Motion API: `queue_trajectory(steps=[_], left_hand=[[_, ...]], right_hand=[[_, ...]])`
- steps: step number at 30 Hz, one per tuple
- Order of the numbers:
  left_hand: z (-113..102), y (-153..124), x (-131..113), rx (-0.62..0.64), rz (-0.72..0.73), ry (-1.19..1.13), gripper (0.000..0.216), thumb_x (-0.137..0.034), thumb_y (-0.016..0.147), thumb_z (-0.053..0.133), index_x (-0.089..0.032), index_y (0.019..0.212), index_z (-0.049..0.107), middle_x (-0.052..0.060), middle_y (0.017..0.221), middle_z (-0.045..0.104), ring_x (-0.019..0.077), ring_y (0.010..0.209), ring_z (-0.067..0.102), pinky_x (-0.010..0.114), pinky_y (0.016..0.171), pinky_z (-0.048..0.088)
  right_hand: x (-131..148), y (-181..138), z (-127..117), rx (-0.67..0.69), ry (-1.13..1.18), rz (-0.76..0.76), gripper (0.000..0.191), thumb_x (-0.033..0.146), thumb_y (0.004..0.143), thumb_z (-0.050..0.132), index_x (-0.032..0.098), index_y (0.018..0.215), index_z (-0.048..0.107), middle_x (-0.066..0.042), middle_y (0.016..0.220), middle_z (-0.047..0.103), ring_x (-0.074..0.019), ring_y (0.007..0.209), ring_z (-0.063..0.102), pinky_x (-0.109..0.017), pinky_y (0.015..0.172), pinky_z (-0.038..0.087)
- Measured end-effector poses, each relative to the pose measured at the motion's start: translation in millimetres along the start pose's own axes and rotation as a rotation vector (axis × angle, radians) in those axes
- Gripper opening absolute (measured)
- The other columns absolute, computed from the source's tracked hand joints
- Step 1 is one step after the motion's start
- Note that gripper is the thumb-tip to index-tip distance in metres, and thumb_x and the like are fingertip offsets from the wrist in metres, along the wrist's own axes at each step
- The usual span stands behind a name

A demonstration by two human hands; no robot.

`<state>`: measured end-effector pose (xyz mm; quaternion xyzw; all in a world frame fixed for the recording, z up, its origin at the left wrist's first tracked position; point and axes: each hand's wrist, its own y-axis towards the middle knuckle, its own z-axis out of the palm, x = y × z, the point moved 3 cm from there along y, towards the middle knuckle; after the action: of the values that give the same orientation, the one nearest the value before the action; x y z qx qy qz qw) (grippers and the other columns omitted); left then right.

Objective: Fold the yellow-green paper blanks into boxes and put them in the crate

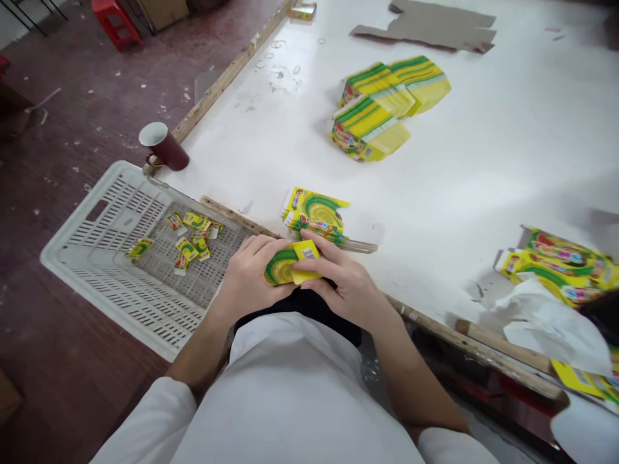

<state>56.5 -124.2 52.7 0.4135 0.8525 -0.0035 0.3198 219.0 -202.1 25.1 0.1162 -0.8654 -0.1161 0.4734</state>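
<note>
Some wrapping [556, 325], perhaps plastic, beside cartons [556, 261]

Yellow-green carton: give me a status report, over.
Left hand holding yellow-green carton. Right hand on its barcoded end. Flat carton stack just beyond, blocking neither hand.

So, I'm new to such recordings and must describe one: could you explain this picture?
No machine here: one person works bare-handed, seen by a camera on their head, looking forward and down. Their left hand and right hand together hold a yellow-and-green cardboard box. On the white tabletop lie yellow-and-green printed cartons and a grey-brown cardboard sheet; a maroon mug stands near its edge. A white slotted plastic crate holds small yellow-and-green packets.
</note>
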Motion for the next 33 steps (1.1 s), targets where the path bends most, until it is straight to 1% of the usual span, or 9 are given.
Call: queue_trajectory(steps=[2,4,9,14,18,24,29,31,33], left_hand=[[-0.7,0.9,0.0,-0.016,0.000,0.019,0.045,-0.034,0.078,0.077,-0.020,0.117,0.061,0.009,0.108,0.069,0.0256,0.101,0.065,0.041,0.091,0.054],[-0.8,1.6,0.8,-0.008,0.011,0.019,0.046,-0.033,0.077,0.078,-0.019,0.117,0.061,0.010,0.109,0.069,0.0253,0.101,0.065,0.040,0.092,0.054],[0.7,1.8,2.6,0.047,0.048,0.003,0.045,-0.029,0.075,0.077,-0.019,0.116,0.061,0.008,0.108,0.070,0.0244,0.099,0.066,0.039,0.090,0.055],[5.7,0.6,3.2,0.084,0.018,-0.024,0.043,-0.028,0.076,0.076,-0.020,0.116,0.062,0.008,0.107,0.071,0.0248,0.100,0.066,0.040,0.089,0.055],[9.4,0.2,3.5,0.108,0.037,-0.046,0.043,-0.031,0.077,0.076,-0.020,0.116,0.061,0.009,0.107,0.071,0.0249,0.099,0.066,0.040,0.089,0.055],[4.4,3.9,6.2,0.034,0.004,0.018,0.046,-0.034,0.077,0.078,-0.019,0.117,0.061,0.009,0.107,0.069,0.0253,0.100,0.065,0.041,0.091,0.054],[1.9,4.6,6.5,0.066,0.034,-0.005,0.048,-0.027,0.074,0.077,-0.020,0.119,0.061,0.008,0.110,0.069,0.0251,0.100,0.065,0.040,0.091,0.055],[2.9,4.4,4.5,0.063,0.033,0.015,0.048,-0.027,0.075,0.077,-0.019,0.120,0.060,0.009,0.110,0.069,0.0257,0.102,0.065,0.041,0.093,0.054],[4.1,3.5,2.4,0.040,0.025,0.053,0.047,-0.026,0.076,0.076,-0.017,0.119,0.061,0.011,0.109,0.068,0.0267,0.102,0.064,0.042,0.094,0.054]], right_hand=[[1.5,-1.1,1.8,-0.060,-0.058,0.002,0.026,0.024,0.099,0.053,0.017,0.120,0.068,-0.019,0.156,0.042,-0.0261,0.142,0.047,-0.042,0.110,0.051],[2.2,-2.4,3.5,-0.075,-0.075,-0.007,0.027,0.025,0.100,0.051,0.016,0.120,0.067,-0.020,0.157,0.040,-0.0269,0.143,0.046,-0.043,0.110,0.051],[-2.7,-5.0,-2.1,0.061,-0.015,0.004,0.023,0.025,0.098,0.054,0.021,0.117,0.068,-0.016,0.151,0.049,-0.0258,0.136,0.053,-0.045,0.109,0.052],[-7.1,-5.8,-13.1,0.127,0.008,0.047,0.024,0.023,0.097,0.055,0.022,0.116,0.069,-0.015,0.144,0.053,-0.0257,0.130,0.058,-0.047,0.106,0.053],[-8.8,-4.7,-10.1,0.161,0.034,0.062,0.022,0.024,0.097,0.056,0.023,0.116,0.068,-0.013,0.142,0.055,-0.0243,0.129,0.059,-0.046,0.106,0.054],[-8.3,-0.1,1.4,0.004,-0.018,0.035,0.029,0.024,0.099,0.053,0.018,0.123,0.067,-0.018,0.150,0.048,-0.0279,0.140,0.049,-0.047,0.111,0.050],[-6.9,-1.8,-0.8,0.043,0.039,0.020,0.027,0.024,0.097,0.057,0.019,0.121,0.068,-0.016,0.146,0.052,-0.0247,0.137,0.052,-0.043,0.111,0.050],[-5.4,-2.0,1.6,-0.009,0.058,0.055,0.031,0.024,0.096,0.060,0.021,0.126,0.065,-0.015,0.147,0.052,-0.0244,0.138,0.051,-0.043,0.113,0.048],[-3.9,-2.1,8.5,-0.079,0.057,0.107,0.041,0.025,0.095,0.061,0.024,0.136,0.059,-0.014,0.151,0.049,-0.0250,0.141,0.048,-0.045,0.114,0.047]])
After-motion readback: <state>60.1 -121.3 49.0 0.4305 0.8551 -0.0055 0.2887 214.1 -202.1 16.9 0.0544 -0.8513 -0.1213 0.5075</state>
